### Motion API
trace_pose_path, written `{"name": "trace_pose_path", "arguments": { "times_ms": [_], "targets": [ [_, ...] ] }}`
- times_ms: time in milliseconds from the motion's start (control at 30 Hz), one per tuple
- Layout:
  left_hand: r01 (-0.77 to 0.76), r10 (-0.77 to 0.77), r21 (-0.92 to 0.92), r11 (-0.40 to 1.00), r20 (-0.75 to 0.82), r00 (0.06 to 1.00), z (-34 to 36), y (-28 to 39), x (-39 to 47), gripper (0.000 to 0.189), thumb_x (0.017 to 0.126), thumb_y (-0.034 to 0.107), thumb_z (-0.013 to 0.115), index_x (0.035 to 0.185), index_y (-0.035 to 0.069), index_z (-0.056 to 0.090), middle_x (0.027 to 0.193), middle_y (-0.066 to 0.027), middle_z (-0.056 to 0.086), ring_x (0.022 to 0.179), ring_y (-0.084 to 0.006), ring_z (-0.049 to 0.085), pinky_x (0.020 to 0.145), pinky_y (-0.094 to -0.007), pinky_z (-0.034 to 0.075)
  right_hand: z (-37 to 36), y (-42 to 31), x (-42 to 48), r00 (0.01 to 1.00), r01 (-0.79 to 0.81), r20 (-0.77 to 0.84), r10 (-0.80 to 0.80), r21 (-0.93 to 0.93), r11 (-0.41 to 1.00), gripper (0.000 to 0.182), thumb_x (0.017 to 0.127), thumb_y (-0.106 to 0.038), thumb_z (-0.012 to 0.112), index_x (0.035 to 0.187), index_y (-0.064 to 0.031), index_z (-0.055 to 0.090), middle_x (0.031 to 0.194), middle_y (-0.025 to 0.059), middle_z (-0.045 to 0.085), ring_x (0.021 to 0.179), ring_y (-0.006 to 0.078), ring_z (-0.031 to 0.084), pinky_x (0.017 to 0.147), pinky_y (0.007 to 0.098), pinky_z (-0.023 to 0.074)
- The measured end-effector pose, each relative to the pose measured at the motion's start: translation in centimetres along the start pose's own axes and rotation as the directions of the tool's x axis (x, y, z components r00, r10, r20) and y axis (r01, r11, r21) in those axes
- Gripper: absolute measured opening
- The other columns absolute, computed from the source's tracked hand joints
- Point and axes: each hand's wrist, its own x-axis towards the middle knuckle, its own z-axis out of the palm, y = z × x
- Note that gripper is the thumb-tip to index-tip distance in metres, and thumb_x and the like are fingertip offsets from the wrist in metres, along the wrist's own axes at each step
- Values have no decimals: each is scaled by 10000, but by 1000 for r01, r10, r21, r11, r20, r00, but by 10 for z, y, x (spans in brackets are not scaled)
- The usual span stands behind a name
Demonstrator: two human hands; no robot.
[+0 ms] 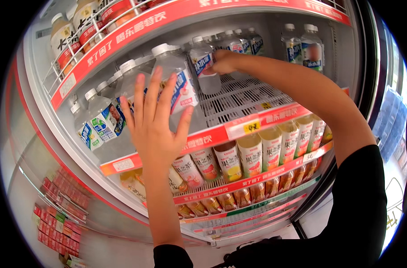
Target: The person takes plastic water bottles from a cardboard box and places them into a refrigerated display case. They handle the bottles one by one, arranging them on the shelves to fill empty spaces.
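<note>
My right hand (pixel 223 62) reaches into a refrigerated display case and grips a clear plastic drink bottle (pixel 205 67) with a white cap and blue label. That bottle stands slightly tilted on the wire shelf (pixel 243 92). My left hand (pixel 156 117) is raised with its fingers spread, in front of a large clear bottle (pixel 183 83) with a white cap; whether the fingertips touch it cannot be told. More clear bottles (pixel 103 114) stand to the left of this hand. Several similar bottles (pixel 293 45) stand at the back right of the same shelf.
A red shelf edge strip (pixel 203 142) with price tags runs below my hands. Fruit tea bottles (pixel 250 152) line the shelf beneath, and amber drink bottles (pixel 257 192) a lower one. A white wire rack (pixel 93 25) holds bottles above. The case's side frame (pixel 360 60) stands at right.
</note>
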Motion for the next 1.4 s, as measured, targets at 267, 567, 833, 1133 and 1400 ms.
{"name": "trace_pose_path", "arguments": {
  "times_ms": [267,567,833,1133,1400],
  "targets": [
    [-24,24,11,1000,23,999,6,-4,-3,569,857,327,690,1390,154,593,1512,-31,506,1459,-334,356,1192,-589,129,12,36,94,994,-65,67,82,-230,971,402,928,-316,701,1157,12,661,967,156,712,804,238,741,739,377,615],
    [-14,14,5,1000,31,999,9,-2,-1,575,846,344,698,1383,164,599,1508,-34,510,1460,-347,353,1198,-595,108,18,53,111,979,-200,9,205,-164,966,324,939,-273,680,1087,15,672,848,204,733,637,270,737,566,379,610],
    [-230,225,-73,970,-64,972,-2,14,-8,342,807,228,723,1133,124,721,1295,-35,648,1216,-296,562,1025,-449,395,-53,54,29,656,125,-472,-589,-702,702,343,935,-369,653,1194,-143,657,1098,133,700,989,315,693,878,423,560],
    [-185,358,-428,885,370,857,74,110,75,217,922,254,619,911,70,732,876,-87,697,879,-282,696,761,-410,557,-73,52,11,967,55,-212,-137,-353,934,964,738,-520,833,1450,-125,317,939,262,688,739,342,719,686,423,590],
    [48,278,-325,944,868,411,88,92,88,355,973,386,535,1034,95,729,1034,-118,728,985,-317,698,830,-471,562,-15,-5,41,948,73,-255,-189,-406,911,1067,681,-606,854,1324,45,304,804,212,685,566,282,694,509,378,579]
  ]
}}
